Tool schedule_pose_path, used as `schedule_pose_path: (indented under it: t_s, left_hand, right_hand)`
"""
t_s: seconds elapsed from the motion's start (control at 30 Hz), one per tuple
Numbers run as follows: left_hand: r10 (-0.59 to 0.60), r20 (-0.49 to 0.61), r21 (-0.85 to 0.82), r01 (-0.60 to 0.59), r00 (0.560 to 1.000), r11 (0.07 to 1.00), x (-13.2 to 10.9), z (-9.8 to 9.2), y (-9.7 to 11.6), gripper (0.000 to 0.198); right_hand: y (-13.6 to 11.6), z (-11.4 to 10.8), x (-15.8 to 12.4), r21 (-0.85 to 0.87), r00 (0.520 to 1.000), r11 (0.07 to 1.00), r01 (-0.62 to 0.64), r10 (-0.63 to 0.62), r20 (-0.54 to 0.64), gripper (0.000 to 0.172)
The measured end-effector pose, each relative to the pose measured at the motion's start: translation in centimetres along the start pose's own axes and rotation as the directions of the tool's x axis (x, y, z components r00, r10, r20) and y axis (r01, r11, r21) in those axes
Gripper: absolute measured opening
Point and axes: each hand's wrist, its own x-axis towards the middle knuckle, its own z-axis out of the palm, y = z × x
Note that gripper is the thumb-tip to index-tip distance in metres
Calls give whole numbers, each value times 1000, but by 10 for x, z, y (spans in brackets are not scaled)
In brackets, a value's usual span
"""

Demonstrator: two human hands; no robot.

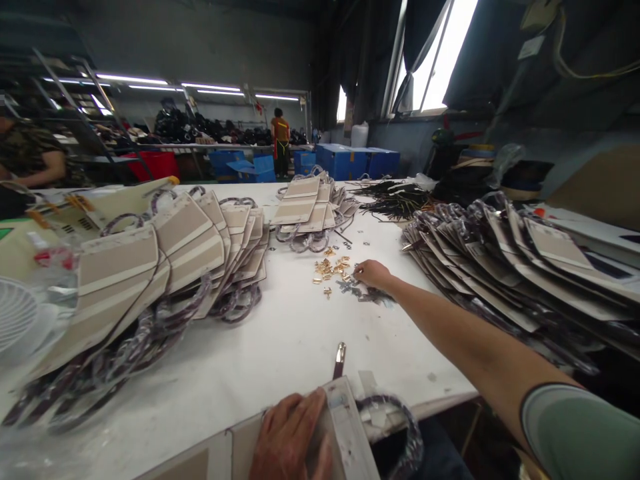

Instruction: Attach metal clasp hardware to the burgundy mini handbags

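Observation:
My left hand [290, 437] lies across a beige bag panel [345, 420] at the bottom edge, its fingers laid over the surface and the thumb apart. A plastic-wrapped handle [413, 433] curves out from the panel's right side. Just beyond the panel is a dark strap with a shiny metal end [340, 353]. My right hand [373, 275] is stretched forward, fingertips pinched together at the small metal parts; what sits between them is too small to make out. Gold-coloured fittings [325, 268] lie left of it, and thin grey metal pieces [363, 293] are scattered under and beside it.
Stacked beige bag panels with wrapped handles stand at left [117, 267], at the back [300, 200] and at right [500, 260]. Black strips [395, 198] lie behind on the white table [280, 353]. A white fan-like grille [23, 317] is far left. Two people are in the background.

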Motion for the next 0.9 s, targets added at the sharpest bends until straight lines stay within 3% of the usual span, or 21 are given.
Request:
schedule_pose_path:
  t_s: [0.17, 0.27, 0.37, 0.43, 0.57, 0.67, 0.77, 0.9]
  left_hand:
    - [-59, 12, -32, 59, 998, 998, 4, -7, 9, 65]
    - [-118, 66, -55, 121, 991, 991, 5, -10, 17, 56]
    - [-146, 127, -88, 158, 981, 984, 6, -11, 22, 50]
    - [-158, 153, -97, 174, 976, 980, 6, -11, 24, 47]
    - [-180, 175, -95, 198, 968, 976, 7, -10, 27, 46]
    - [-182, 180, -91, 201, 967, 975, 6, -10, 29, 49]
    - [-181, 180, -81, 198, 967, 977, 6, -9, 30, 49]
    - [-173, 177, -75, 188, 969, 979, 6, -9, 31, 48]
  right_hand:
    - [-7, -23, -23, 10, 991, 999, 35, -33, -128, 29]
    - [-10, -45, -53, 5, 982, 996, 94, -92, -168, 31]
    - [-15, -62, -105, 50, 970, 981, 189, -178, -164, 28]
    - [-21, -64, -155, 181, 961, 949, 258, -234, -146, 24]
    - [-36, -35, -266, 483, 961, 847, 223, -274, 36, 17]
    - [-44, 2, -321, 591, 958, 798, 116, -247, 145, 13]
    - [-45, 27, -340, 585, 953, 805, 101, -247, 175, 18]
    - [-46, 28, -333, 499, 920, 825, 265, -371, 124, 25]
